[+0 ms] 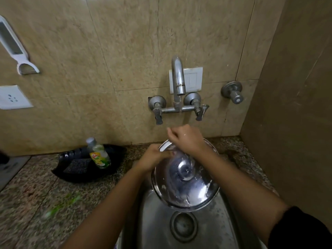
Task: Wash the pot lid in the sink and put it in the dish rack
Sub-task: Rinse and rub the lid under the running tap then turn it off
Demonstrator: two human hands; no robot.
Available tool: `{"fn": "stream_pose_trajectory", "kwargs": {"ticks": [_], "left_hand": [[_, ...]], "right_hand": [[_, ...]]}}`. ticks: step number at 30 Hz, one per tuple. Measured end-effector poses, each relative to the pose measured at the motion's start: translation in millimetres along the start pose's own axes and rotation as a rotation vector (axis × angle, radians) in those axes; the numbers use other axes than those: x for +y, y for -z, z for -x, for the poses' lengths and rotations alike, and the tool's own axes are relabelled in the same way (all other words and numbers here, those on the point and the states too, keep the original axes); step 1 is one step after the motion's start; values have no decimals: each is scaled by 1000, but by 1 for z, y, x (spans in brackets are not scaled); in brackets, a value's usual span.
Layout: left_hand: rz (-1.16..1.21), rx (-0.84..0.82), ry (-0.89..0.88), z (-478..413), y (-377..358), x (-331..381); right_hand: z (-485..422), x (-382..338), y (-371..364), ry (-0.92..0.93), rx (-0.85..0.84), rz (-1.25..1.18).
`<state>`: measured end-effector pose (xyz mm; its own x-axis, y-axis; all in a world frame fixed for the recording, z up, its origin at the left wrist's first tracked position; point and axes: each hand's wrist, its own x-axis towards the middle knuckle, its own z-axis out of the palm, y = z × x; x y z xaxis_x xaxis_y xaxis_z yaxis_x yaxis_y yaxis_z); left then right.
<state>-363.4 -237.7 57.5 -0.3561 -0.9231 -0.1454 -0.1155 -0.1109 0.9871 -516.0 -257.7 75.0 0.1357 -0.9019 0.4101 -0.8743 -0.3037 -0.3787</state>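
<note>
Gripping the pot lid [186, 178] w/ my left hand [156, 157]: fingers clamp its upper-left rim, thumb side on the lid face. Lid is steel, round, w/ a centre knob; held tilted over the sink [222, 220], lower edge above the drain [183, 226], face toward me. White suds sit on the lower-right part and along the rim.

Right hand [186, 139] is curled into a loose fist at the lid's top edge, knuckles up; whether it grasps anything I cannot tell, the fingertips are hidden or blurred. Its forearm crosses the lid's right side; a dark sleeve [301, 229] shows at bottom right.

Water runs from the tap [178, 78], wall-mounted w/ two lever handles, down onto my right hand and the lid top.

L of sink, on the speckled granite counter [45, 194]: black tray [71, 175] holding a dish soap bottle [98, 155] (upright, leaning slightly) and a dark scrub pad [77, 165] just beside it.
</note>
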Motion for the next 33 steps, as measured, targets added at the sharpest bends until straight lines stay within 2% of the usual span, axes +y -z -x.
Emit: {"fn": "stream_pose_trajectory", "kwargs": {"ticks": [3,5,7,11,16,22,24,26,28,29,33], "left_hand": [[110,149,1,5,4,-3],[157,211,5,8,6,-3],[154,214,-6,9,5,-1],[154,215,8,11,2,0],[183,234,36,9,-4,-6],[213,217,23,10,-5,-2],[211,205,7,10,-5,-2],[209,203,-2,11,-4,-2],[190,197,-5,11,-4,-4],[174,196,-7,11,-4,-4],[88,169,-52,7,-3,1]], "right_hand": [[-2,29,7,-392,88,-352],[-1,42,13,-569,106,-394],[-3,50,17,-656,147,-384],[-17,55,28,-548,300,-287],[-25,52,34,-510,234,-135],[-21,51,29,-552,284,-355],[-11,48,22,-577,229,-348],[0,44,12,-595,73,-285],[8,40,7,-499,-38,-312],[9,36,8,-388,-68,-318],[-7,12,11,221,-153,29]]}}
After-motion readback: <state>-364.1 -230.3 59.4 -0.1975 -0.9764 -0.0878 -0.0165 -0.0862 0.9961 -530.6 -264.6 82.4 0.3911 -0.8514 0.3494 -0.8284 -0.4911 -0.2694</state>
